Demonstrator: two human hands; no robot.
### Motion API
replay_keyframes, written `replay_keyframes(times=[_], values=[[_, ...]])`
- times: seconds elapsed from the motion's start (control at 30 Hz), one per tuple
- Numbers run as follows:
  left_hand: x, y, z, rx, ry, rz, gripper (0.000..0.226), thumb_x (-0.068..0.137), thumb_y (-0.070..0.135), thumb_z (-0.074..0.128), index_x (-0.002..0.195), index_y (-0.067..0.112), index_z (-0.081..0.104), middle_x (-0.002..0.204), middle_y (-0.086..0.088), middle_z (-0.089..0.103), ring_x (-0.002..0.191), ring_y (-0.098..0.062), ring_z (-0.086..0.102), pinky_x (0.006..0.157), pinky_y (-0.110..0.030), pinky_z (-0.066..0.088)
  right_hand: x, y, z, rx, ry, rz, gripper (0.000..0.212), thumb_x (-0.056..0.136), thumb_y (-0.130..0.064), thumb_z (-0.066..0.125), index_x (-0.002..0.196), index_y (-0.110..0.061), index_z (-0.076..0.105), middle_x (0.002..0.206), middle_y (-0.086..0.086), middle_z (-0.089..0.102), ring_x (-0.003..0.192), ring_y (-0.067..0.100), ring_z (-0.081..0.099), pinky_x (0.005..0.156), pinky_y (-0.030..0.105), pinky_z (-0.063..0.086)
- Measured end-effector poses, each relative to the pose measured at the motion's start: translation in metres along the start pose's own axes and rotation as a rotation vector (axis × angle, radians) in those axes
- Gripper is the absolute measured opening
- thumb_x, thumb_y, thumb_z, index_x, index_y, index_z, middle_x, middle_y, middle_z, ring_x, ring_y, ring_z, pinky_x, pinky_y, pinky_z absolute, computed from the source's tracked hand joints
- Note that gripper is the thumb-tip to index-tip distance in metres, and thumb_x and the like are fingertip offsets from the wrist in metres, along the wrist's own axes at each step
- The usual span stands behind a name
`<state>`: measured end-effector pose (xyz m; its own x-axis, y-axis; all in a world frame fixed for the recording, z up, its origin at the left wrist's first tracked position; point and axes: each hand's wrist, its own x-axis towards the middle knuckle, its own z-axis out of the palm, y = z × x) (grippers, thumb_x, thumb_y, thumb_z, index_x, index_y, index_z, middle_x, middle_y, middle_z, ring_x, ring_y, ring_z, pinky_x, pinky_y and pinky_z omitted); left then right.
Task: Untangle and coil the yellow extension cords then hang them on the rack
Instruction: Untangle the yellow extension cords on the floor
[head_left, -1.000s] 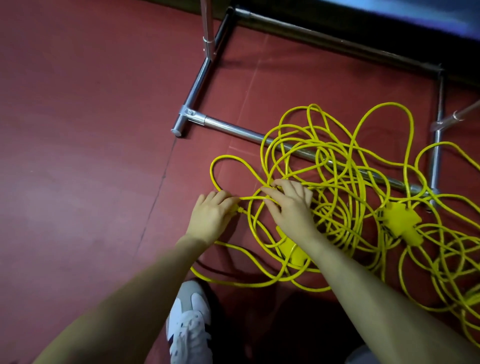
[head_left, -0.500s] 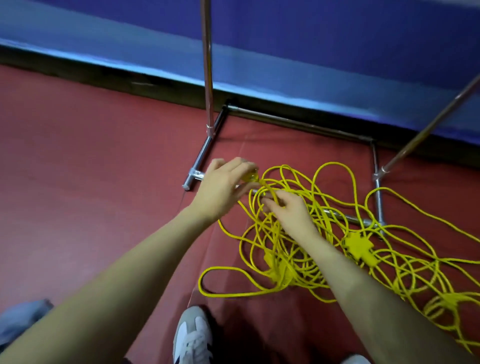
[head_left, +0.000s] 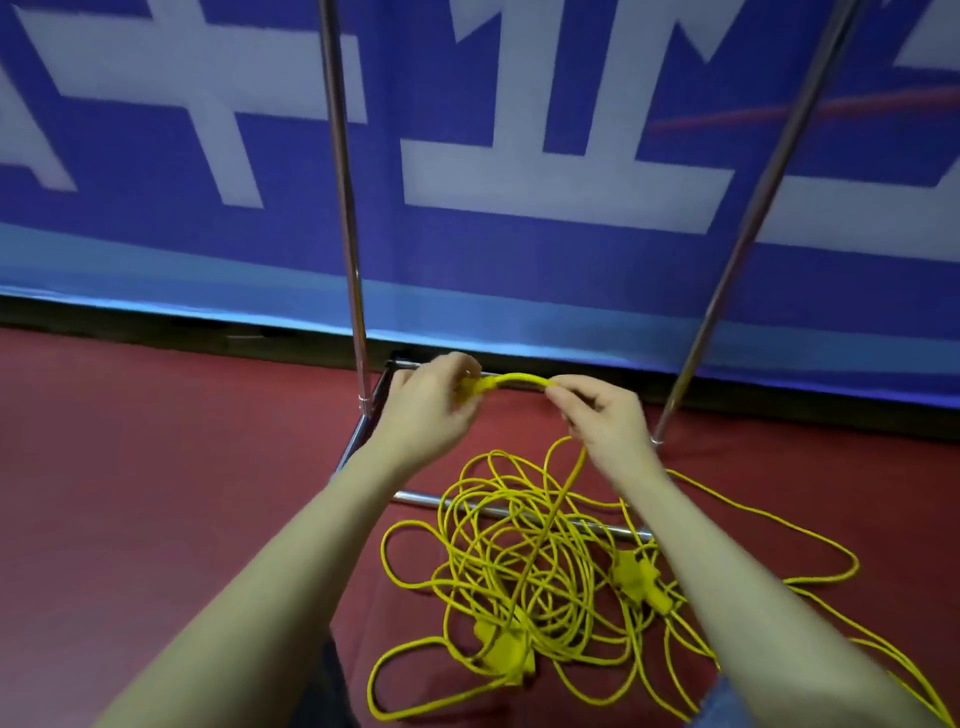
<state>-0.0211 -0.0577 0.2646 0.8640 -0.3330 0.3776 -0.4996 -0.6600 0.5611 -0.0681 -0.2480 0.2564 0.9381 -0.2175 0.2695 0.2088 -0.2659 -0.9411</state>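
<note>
Both hands (head_left: 519, 410) around yellow cord (head_left: 519, 378)

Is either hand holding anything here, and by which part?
Both hold one yellow cord: left hand grips its plug end, right hand pinches the cable just beyond.

Both forearms are bare up to the frame edge, no sleeves showing. The left hand (head_left: 426, 410) and right hand (head_left: 608, 421) wear no gloves, rings or watch.

2 hands (head_left: 431, 410), 2 rack uprights (head_left: 343, 182), 2 socket blocks (head_left: 636, 574).
</note>
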Motion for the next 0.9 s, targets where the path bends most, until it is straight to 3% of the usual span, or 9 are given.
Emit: replay_keyframes(times=[0.1, 0.23, 0.37, 0.47, 0.57, 0.67, 0.77, 0.83, 0.9], values=[[-0.004, 0.021, 0.011, -0.061, -0.065, 0.006, 0.030, 0.092, 0.029, 0.061, 0.118, 0.016, 0.060, 0.104, 0.000, 0.063, 0.104, -0.019, 0.056, 0.096, -0.036, 0.036, 0.001, -0.013, -0.007, -0.020, -0.029, -0.069, 0.015, 0.087, -0.006, 0.065, 0.088, -0.020, 0.069, 0.062, -0.027, 0.064, 0.059, -0.010, 0.055, 0.062, 0.006, 0.039], [0.000, 0.033, 0.012, -0.294, -0.033, 0.003, 0.011, 0.096, 0.022, 0.056, 0.093, 0.014, 0.062, 0.074, 0.002, 0.060, 0.069, -0.013, 0.051, 0.067, -0.026, 0.039, 0.006, -0.020, -0.017, -0.001, -0.070, -0.110, 0.012, 0.086, -0.005, 0.065, 0.086, -0.016, 0.071, 0.058, -0.021, 0.063, 0.053, -0.006, 0.053, 0.057, 0.006, 0.037], [0.004, 0.046, 0.006, -0.531, 0.141, -0.090, 0.018, 0.097, 0.014, 0.053, 0.081, 0.009, 0.059, 0.059, -0.001, 0.053, 0.056, -0.005, 0.044, 0.057, -0.018, 0.037, 0.007, -0.013, -0.013, 0.212, -0.108, 0.015, 0.015, 0.086, -0.001, 0.062, 0.083, -0.014, 0.069, 0.063, -0.004, 0.063, 0.057, 0.004, 0.057, 0.060, 0.017, 0.049], [0.005, 0.045, 0.002, -0.686, 0.281, -0.181, 0.017, 0.097, 0.011, 0.051, 0.082, 0.010, 0.059, 0.058, -0.001, 0.052, 0.054, -0.008, 0.046, 0.056, -0.020, 0.039, 0.003, 0.003, -0.006, 0.119, -0.303, 0.115, 0.015, 0.088, -0.004, 0.061, 0.083, -0.016, 0.069, 0.074, -0.003, 0.066, 0.070, 0.002, 0.060, 0.073, 0.017, 0.048], [0.004, 0.039, -0.003, -0.732, 0.329, -0.228, 0.017, 0.097, 0.009, 0.050, 0.085, 0.006, 0.060, 0.060, -0.003, 0.052, 0.052, -0.007, 0.047, 0.054, -0.017, 0.040, -0.003, 0.017, -0.004, 0.050, -0.442, 0.232, 0.014, 0.092, -0.010, 0.056, 0.086, -0.018, 0.066, 0.080, -0.002, 0.066, 0.074, 0.006, 0.061, 0.076, 0.019, 0.047], [0.004, 0.024, -0.008, -0.645, 0.258, -0.262, 0.021, 0.097, 0.014, 0.052, 0.080, 0.006, 0.060, 0.061, -0.004, 0.058, 0.048, -0.004, 0.047, 0.053, -0.018, 0.040, -0.002, 0.014, -0.006, 0.241, -0.328, 0.281, 0.017, 0.096, -0.010, 0.048, 0.088, -0.011, 0.063, 0.071, 0.005, 0.055, 0.057, 0.011, 0.058, 0.059, 0.023, 0.051], [-0.001, 0.003, -0.012, -0.457, 0.068, -0.299, 0.020, 0.097, 0.017, 0.052, 0.079, 0.010, 0.060, 0.064, -0.006, 0.063, 0.043, -0.007, 0.046, 0.051, -0.026, 0.039, 0.007, 0.002, -0.013, 0.363, -0.128, 0.216, 0.021, 0.098, -0.010, 0.045, 0.095, -0.013, 0.066, 0.063, -0.001, 0.038, 0.044, 0.005, 0.031, 0.041, 0.015, 0.026], [-0.009, 0.000, -0.013, -0.526, -0.055, -0.316, 0.013, 0.098, 0.016, 0.052, 0.087, 0.012, 0.058, 0.061, -0.007, 0.061, 0.043, -0.018, 0.051, 0.047, -0.028, 0.042, 0.009, -0.008, -0.016, 0.288, -0.088, 0.152, 0.019, 0.096, -0.010, 0.050, 0.095, -0.014, 0.069, 0.059, -0.005, 0.037, 0.042, 0.002, 0.027, 0.040, 0.014, 0.021], [-0.015, 0.007, -0.017, -0.587, -0.110, -0.280, 0.012, 0.098, 0.020, 0.053, 0.092, 0.011, 0.059, 0.056, -0.002, 0.057, 0.046, -0.022, 0.055, 0.045, -0.026, 0.044, 0.007, -0.020, -0.014, 0.134, -0.089, 0.067, 0.015, 0.092, -0.006, 0.056, 0.096, -0.010, 0.070, 0.050, -0.013, 0.046, 0.040, -0.001, 0.036, 0.042, 0.010, 0.027]])
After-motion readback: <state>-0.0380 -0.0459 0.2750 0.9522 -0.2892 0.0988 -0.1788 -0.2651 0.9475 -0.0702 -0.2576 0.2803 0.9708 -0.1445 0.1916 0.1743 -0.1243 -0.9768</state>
